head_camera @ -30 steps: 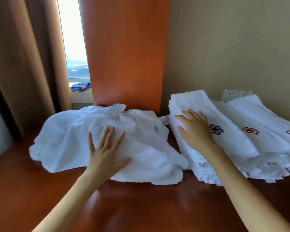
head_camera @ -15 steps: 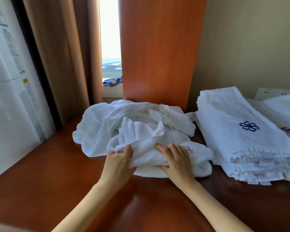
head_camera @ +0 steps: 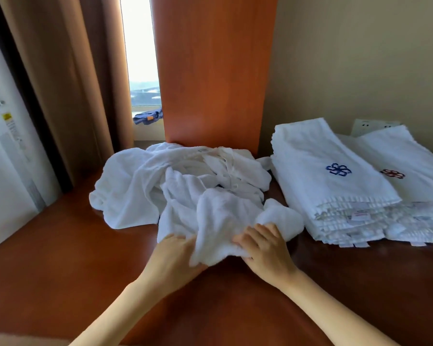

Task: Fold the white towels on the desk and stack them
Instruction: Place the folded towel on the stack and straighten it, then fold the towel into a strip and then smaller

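Observation:
A crumpled heap of white towels (head_camera: 160, 186) lies in the middle of the reddish wooden desk (head_camera: 60, 258). From its near side a bunched white towel (head_camera: 223, 221) is drawn toward me. My left hand (head_camera: 175, 258) grips its near left edge, and my right hand (head_camera: 265, 248) grips the near right edge, fingers curled into the cloth. To the right lies a stack of folded white towels (head_camera: 323, 186) with a blue emblem on top. Beside it a second folded stack (head_camera: 405, 166) carries a red emblem.
A tall wooden panel (head_camera: 215, 71) rises behind the heap. Brown curtains (head_camera: 68, 83) and a white appliance (head_camera: 8, 158) stand at the left. A wall socket (head_camera: 368, 126) sits behind the folded stacks. Bare desk surface lies near me.
Both hands have left the heap and the folded stack, come together at the heap's near side and taken hold of one towel, pulling it toward me. The view has swung left.

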Tool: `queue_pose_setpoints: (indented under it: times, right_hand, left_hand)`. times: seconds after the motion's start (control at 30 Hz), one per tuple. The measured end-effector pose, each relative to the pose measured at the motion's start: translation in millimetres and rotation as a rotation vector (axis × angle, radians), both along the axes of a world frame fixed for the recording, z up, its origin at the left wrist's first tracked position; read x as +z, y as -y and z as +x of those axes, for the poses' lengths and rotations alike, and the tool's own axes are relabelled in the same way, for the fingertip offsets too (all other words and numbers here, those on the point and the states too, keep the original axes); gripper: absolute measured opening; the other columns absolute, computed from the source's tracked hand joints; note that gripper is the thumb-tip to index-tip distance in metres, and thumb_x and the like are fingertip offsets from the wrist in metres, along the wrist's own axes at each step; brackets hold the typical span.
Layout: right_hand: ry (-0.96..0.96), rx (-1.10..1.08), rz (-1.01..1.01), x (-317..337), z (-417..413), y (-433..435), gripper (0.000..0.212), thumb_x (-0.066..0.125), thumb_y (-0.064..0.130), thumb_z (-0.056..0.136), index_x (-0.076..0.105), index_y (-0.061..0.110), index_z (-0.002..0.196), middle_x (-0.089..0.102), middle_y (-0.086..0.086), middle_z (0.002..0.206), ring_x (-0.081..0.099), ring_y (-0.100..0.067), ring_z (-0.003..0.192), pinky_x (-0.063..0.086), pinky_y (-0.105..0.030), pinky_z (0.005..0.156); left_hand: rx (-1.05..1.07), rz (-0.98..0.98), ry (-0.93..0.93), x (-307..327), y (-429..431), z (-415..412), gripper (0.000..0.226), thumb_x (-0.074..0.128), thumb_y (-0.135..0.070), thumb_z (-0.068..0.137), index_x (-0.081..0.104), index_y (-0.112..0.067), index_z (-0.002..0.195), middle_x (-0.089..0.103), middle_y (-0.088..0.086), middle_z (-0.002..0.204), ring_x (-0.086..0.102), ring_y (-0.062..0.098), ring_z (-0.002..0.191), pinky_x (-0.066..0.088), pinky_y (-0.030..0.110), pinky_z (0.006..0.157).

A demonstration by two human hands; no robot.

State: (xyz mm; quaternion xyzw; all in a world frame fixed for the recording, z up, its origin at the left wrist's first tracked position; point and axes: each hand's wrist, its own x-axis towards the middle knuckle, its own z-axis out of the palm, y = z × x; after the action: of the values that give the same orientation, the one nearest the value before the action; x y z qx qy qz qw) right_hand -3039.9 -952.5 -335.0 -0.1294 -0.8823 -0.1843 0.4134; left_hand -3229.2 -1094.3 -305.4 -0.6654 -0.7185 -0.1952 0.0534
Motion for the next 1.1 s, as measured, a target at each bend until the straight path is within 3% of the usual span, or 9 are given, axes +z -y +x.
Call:
queue_pose_setpoints:
  times: [0.1, 0.37, 0.47, 0.63, 0.77, 0.87, 0.97, 1.03, 1.1]
  right_hand:
    - [0.121, -0.015, -0.175, 0, 5, -4, 0.028, 0.083, 0.011, 0.065, 0.063, 0.017, 0.084, 0.062, 0.009, 0.073, 0.058, -0.01, 0.063, 0.041, -0.022, 0.066]
    - [0.209, -0.296, -0.516, 3, -26, -51, 0.034, 0.06, 0.013, 0.087, 0.057, 0.013, 0.12, 0.06, -0.001, 0.116, 0.058, -0.02, 0.106, 0.038, -0.034, 0.096]
    - [0.141, -0.365, -0.552, 7, -35, -60, 0.032, 0.064, 0.008, 0.083, 0.061, 0.009, 0.115, 0.063, -0.005, 0.109, 0.061, -0.024, 0.101, 0.042, -0.036, 0.093]
    - [-0.104, -0.379, -0.441, 11, -19, -52, 0.07, 0.079, -0.004, 0.06, 0.054, 0.009, 0.124, 0.06, -0.014, 0.117, 0.058, -0.031, 0.11, 0.047, -0.045, 0.096]
    - [0.105, -0.066, -0.015, 11, 6, -27, 0.085, 0.06, -0.01, 0.069, 0.037, 0.024, 0.143, 0.031, -0.009, 0.148, 0.03, -0.027, 0.14, 0.008, -0.043, 0.12]
    - [0.355, 0.063, 0.102, 12, 37, -10, 0.057, 0.07, -0.006, 0.061, 0.066, 0.02, 0.111, 0.06, 0.0, 0.124, 0.052, -0.02, 0.124, 0.019, -0.038, 0.117]
    - [0.332, -0.024, -0.037, 16, 80, 4, 0.04, 0.08, 0.004, 0.049, 0.069, 0.016, 0.085, 0.066, 0.002, 0.081, 0.064, -0.02, 0.077, 0.049, -0.034, 0.084]
    - [0.363, -0.152, -0.18, 12, 110, 15, 0.053, 0.08, 0.009, 0.044, 0.072, 0.018, 0.095, 0.067, 0.006, 0.075, 0.064, -0.017, 0.068, 0.051, -0.027, 0.07]
    - [0.412, -0.392, -0.355, 9, 136, 23, 0.064, 0.08, 0.022, 0.054, 0.068, 0.026, 0.116, 0.072, 0.011, 0.087, 0.068, -0.012, 0.079, 0.042, -0.024, 0.078]
  left_hand:
    - [-0.112, 0.04, -0.019, -18, -29, 13, 0.022, 0.063, -0.018, 0.071, 0.059, -0.022, 0.092, 0.059, -0.007, 0.056, 0.055, 0.017, 0.051, 0.039, 0.029, 0.068]
    - [0.178, -0.067, -0.203, -20, -123, 6, 0.041, 0.043, -0.022, 0.091, 0.038, -0.015, 0.131, 0.068, -0.002, 0.1, 0.06, 0.021, 0.098, 0.029, 0.032, 0.091]
    - [0.224, -0.085, -0.261, -17, -139, 14, 0.04, 0.038, -0.016, 0.093, 0.035, -0.013, 0.133, 0.067, -0.002, 0.107, 0.06, 0.02, 0.102, 0.03, 0.031, 0.093]
    - [0.131, -0.28, -0.268, -10, -103, 34, 0.039, 0.04, -0.012, 0.094, 0.039, -0.012, 0.133, 0.066, 0.004, 0.107, 0.065, 0.024, 0.096, 0.039, 0.029, 0.073]
    - [0.063, -0.42, -0.281, 2, -54, 68, 0.028, 0.044, -0.015, 0.093, 0.052, -0.012, 0.12, 0.065, 0.003, 0.107, 0.064, 0.023, 0.097, 0.036, 0.027, 0.069]
    - [-0.047, -0.411, -0.259, 12, -22, 93, 0.04, 0.048, -0.03, 0.094, 0.043, -0.013, 0.13, 0.062, 0.005, 0.112, 0.061, 0.027, 0.1, 0.036, 0.029, 0.073]
    - [-0.159, -0.546, -0.122, 23, -1, 107, 0.068, 0.041, -0.07, 0.087, 0.041, -0.026, 0.138, 0.063, 0.003, 0.114, 0.06, 0.025, 0.1, 0.039, 0.03, 0.076]
    - [-0.154, -0.608, 0.06, 30, -5, 109, 0.078, 0.033, -0.079, 0.083, 0.03, -0.036, 0.148, 0.058, 0.0, 0.131, 0.056, 0.025, 0.116, 0.042, 0.033, 0.092]
    - [-0.112, -0.418, 0.064, 36, -27, 102, 0.071, 0.037, -0.068, 0.091, 0.021, -0.035, 0.152, 0.056, -0.001, 0.136, 0.055, 0.023, 0.121, 0.043, 0.035, 0.099]
